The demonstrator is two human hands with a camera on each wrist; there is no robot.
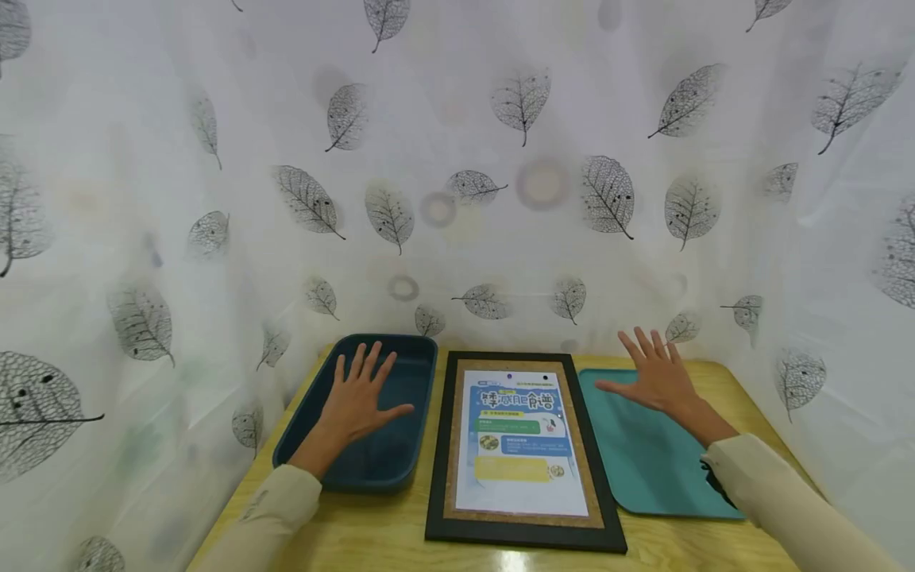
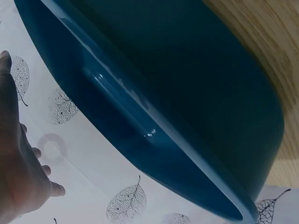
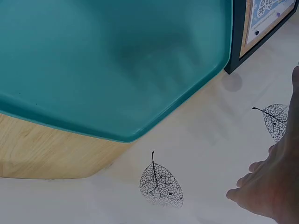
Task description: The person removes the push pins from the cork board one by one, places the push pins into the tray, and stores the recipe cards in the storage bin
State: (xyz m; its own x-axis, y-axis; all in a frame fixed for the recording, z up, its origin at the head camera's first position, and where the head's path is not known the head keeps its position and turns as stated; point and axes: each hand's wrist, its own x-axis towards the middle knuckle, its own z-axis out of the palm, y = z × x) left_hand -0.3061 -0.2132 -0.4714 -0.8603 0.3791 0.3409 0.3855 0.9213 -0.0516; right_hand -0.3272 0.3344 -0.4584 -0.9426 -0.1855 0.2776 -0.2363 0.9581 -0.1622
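Note:
My left hand [image 1: 357, 403] is held over the dark blue basin [image 1: 379, 465] with its fingers spread, holding nothing. On the other side, my right hand [image 1: 656, 381] hovers above the flat teal tray [image 1: 643, 469], fingers also spread and nothing in them. Between the two lies a black-framed cork board [image 1: 525, 534] with a printed sheet [image 1: 525, 496] fixed on it by pins. In the left wrist view the basin [image 2: 196, 140] fills the middle, the hand at the left edge. The right wrist view shows the tray [image 3: 140, 93] with a hand's shadow on it.
All three things stand on a light wooden table [image 1: 343, 540]. A whitish curtain [image 1: 457, 254] printed with dark leaf skeletons hangs behind the table and along both sides, close to its edges.

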